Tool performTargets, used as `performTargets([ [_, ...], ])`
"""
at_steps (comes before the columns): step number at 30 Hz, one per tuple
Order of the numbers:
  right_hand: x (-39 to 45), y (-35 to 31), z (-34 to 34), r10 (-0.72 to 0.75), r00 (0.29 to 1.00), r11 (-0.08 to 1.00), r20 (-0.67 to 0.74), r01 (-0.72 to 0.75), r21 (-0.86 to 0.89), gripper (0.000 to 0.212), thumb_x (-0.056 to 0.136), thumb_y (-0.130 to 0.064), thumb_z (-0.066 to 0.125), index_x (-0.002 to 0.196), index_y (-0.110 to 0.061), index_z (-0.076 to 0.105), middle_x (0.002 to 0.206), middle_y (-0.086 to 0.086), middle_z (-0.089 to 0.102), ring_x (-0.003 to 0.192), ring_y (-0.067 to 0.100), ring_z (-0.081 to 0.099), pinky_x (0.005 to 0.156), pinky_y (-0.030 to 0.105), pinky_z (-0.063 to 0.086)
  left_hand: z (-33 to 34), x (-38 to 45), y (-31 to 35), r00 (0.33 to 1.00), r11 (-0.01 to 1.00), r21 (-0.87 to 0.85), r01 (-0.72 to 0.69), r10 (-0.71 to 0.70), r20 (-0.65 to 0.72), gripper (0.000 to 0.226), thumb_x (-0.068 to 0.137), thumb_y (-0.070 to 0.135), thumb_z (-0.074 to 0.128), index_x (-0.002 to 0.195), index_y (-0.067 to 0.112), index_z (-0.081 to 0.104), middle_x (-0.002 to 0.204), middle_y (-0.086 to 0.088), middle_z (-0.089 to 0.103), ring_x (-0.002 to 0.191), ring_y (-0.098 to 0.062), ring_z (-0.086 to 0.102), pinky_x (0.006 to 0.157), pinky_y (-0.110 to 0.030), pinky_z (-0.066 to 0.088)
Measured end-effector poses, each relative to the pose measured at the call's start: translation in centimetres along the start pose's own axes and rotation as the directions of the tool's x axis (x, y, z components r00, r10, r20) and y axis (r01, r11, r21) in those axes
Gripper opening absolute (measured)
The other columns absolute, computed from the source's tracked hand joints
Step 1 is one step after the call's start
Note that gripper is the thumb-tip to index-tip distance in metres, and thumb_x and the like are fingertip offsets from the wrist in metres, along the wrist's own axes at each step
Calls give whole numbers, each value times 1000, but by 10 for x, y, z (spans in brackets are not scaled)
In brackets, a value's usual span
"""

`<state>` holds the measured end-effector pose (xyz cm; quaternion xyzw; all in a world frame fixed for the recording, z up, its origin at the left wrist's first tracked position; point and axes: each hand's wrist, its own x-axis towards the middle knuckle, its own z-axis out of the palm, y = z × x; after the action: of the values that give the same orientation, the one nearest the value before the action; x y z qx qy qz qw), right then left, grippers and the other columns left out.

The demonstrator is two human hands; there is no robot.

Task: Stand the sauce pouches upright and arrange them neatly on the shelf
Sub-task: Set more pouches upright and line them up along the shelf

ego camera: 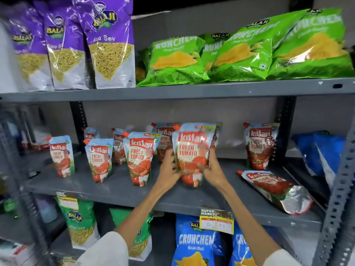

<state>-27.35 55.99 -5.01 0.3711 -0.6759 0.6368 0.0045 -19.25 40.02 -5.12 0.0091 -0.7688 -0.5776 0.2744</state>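
Several red-and-blue tomato sauce pouches stand on the grey middle shelf point(119, 191). Both hands hold one upright pouch point(193, 148) at the shelf's middle, its base on the shelf board. My left hand point(170, 166) grips its lower left side and my right hand point(210, 167) its lower right side. To the left stands another upright pouch point(139, 156), with more beyond it point(99, 160) point(61, 155). At the right one pouch stands upright point(260, 144). In front of it a pouch lies flat point(274, 189), spout pointing left.
Purple snack bags point(109, 47) and green chip bags point(249, 52) fill the shelf above. Blue chip bags point(194, 244) and green bags point(80, 219) sit below. A yellow price tag point(217, 221) hangs on the shelf edge. A grey upright post point(338, 204) stands at right.
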Motion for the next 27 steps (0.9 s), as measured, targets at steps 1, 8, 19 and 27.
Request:
performTargets([
  [1,-6,14,7,29,999,999,19,-29,-14,60,95,1,54,143,-18,24,132,-9,50,126,7,51,102,23,48,-4,-5,-14,999,999,15,29,-30,37,85,70,9,88,136,30,39,118,18,64,111,-6,66,80,-19,58],
  [8,-6,31,13,58,998,996,20,-60,73,52,94,-5,58,134,-25,32,132,-4,52,119,1,54,90,14,52,-13,-11,-37,994,996,0,89,-89,59,77,78,3,80,141,22,41,126,-1,63,117,-14,63,90,-19,54],
  [19,-3,-6,-117,181,965,782,-191,-259,-567,13,91,-9,61,97,-2,70,92,11,73,80,15,67,79,34,52,122,-53,22,882,879,-409,246,-378,-281,33,84,-10,62,107,14,57,83,-2,63,79,-24,63,67,-30,54],
  [27,-23,0,-239,687,626,177,-369,-637,-750,53,84,-27,69,130,-5,55,134,16,60,110,32,63,86,39,54,231,-45,79,569,307,-521,797,-671,475,22,95,21,60,80,9,48,87,-12,51,101,-31,55,108,-50,39],
])
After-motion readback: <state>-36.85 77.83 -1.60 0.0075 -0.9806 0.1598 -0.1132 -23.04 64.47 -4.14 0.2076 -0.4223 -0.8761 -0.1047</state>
